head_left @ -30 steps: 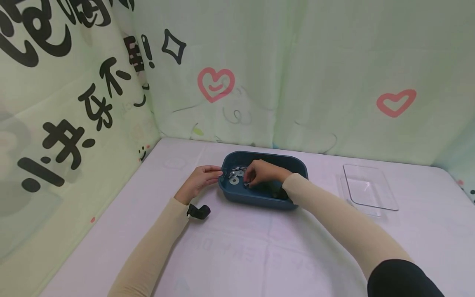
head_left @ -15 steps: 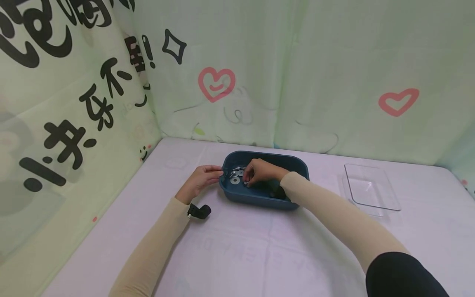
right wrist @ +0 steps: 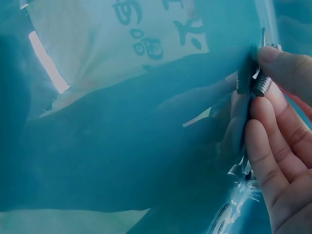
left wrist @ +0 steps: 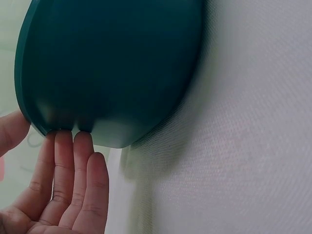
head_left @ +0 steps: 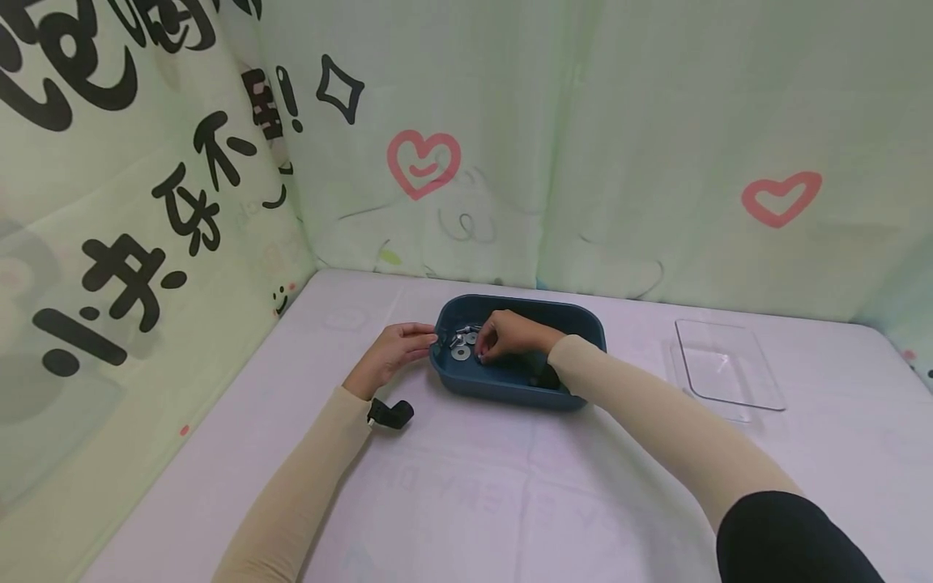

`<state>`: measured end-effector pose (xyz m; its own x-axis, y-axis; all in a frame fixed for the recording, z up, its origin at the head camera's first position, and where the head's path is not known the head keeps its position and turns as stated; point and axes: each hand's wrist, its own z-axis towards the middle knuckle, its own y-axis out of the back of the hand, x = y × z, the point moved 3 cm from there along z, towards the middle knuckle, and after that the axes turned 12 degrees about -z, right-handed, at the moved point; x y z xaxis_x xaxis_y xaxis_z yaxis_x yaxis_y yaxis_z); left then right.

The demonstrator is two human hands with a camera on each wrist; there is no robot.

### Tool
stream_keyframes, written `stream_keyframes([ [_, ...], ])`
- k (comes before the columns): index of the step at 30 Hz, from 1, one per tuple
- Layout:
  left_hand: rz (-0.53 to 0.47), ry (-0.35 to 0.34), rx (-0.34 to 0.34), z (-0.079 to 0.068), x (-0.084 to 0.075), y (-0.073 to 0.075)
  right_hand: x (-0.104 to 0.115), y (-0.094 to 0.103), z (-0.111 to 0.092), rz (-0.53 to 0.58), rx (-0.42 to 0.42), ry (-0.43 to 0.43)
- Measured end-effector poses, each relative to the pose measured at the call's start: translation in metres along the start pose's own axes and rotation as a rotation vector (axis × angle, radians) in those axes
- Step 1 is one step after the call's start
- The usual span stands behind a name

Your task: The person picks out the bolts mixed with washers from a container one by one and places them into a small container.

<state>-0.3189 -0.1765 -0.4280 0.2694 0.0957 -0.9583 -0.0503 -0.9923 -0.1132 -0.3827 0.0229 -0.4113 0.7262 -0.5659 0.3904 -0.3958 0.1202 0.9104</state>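
A dark blue basin [head_left: 510,397] stands toward the back of the table. At its left end my left hand [head_left: 394,356] holds the rim. In the left wrist view the thumb is at the rim and the nearly straight fingers [left wrist: 63,165] touch the outer wall. My right hand [head_left: 513,334] is inside the basin. Between thumb and forefinger it pinches a threaded metal bolt [right wrist: 263,85], partly hidden by the thumb. Beside this hand lie several loose metal parts, among them flat washers [head_left: 460,353]. The smaller pieces are too tiny to tell apart.
A clear plastic box [head_left: 729,405] stands to the right of the basin. Pale pink cloth [head_left: 466,486] covers the table. Printed curtains [head_left: 619,121] hang at the back and left. A black wrist camera [head_left: 390,414] sits under the left wrist.
My right hand has shifted very slightly left within the basin, still low among the metal parts. The left hand stays at the rim.
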Motion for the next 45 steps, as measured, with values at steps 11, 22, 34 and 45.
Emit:
stream_keyframes([
  [11, -0.011, -0.001, 0.006, -0.001, -0.001, 0.000, -0.008, 0.001, -0.002, 0.099, -0.027, 0.008],
  [22, -0.025, -0.020, 0.018, -0.002, -0.002, -0.002, -0.013, 0.002, -0.006, 0.238, -0.021, -0.050],
  [34, -0.012, -0.028, 0.018, 0.000, 0.000, -0.002, -0.013, 0.006, -0.008, 0.340, -0.022, -0.079],
  [45, -0.022, -0.012, 0.016, -0.002, 0.000, -0.001, -0.004, 0.026, -0.017, 0.404, -0.066, -0.081],
])
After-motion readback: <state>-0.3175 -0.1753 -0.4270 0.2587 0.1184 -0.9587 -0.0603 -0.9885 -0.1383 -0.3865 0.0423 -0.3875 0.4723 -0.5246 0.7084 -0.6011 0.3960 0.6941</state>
